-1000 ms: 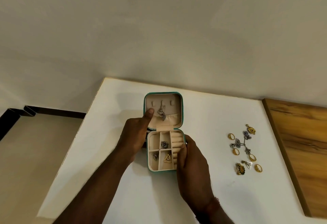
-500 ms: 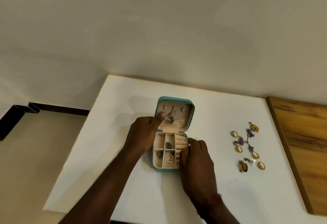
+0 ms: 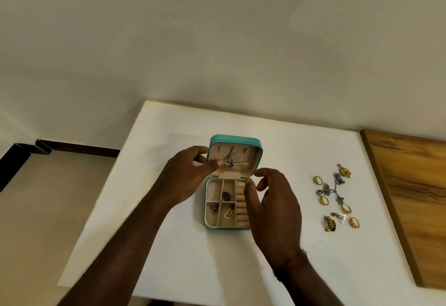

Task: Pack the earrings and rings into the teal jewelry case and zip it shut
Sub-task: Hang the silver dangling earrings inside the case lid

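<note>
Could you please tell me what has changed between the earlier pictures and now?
The right hand has slid up the right side of the teal jewelry case toward its hinge, fingers now loosely curled and holding nothing. The left hand stays at the open lid, thumb beside the silver pendant. The gold and silver jewelry on the white table is unmoved.

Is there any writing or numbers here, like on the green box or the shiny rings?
No words, numbers or signs can be read in this picture.
The teal jewelry case shows no label or brand.
The rings and earrings on the white table are too small to show any marks.
</note>
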